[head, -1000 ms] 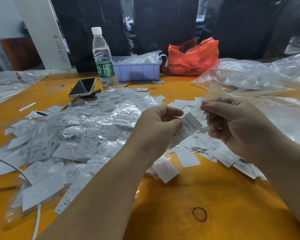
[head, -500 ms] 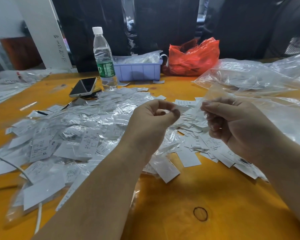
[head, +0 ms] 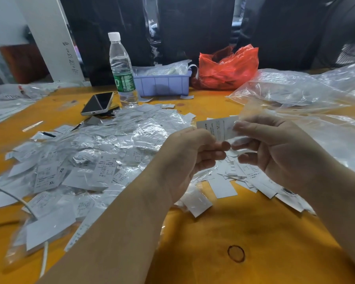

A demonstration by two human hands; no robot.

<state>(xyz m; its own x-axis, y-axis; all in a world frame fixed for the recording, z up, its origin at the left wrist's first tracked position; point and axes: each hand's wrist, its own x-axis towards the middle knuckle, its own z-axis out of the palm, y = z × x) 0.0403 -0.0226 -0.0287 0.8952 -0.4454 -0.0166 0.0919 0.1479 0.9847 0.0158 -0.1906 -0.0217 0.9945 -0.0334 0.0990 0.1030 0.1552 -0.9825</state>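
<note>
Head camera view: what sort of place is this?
Probably a packing workshop for clothing tags: a heap of bagged size tags sits on the yellow table, clear bags lie beside it, and the left hand and right hand hold a tag between them.

From my screen, the label (head: 216, 128) raised over the pile looks like thin matt white paper with fine print. The sleeve (head: 250, 113) at its right end is clear, soft plastic film, blurred where it creases. The heap of bagged tags (head: 111, 144) shows the same paper under crinkled, shiny film that catches the light. The loose tags (head: 221, 187) are bare, matt paper. The worktop (head: 254, 232) reads as a smooth orange surface with a dull sheen. The bottle (head: 121, 64) is clear glossy plastic, and the phone (head: 97, 103) has a glossy black face. The tray (head: 162, 85) is matt lilac plastic. The red bag (head: 228, 66) and the big clear bags (head: 295, 93) are thin, wrinkled, shiny film.
</note>
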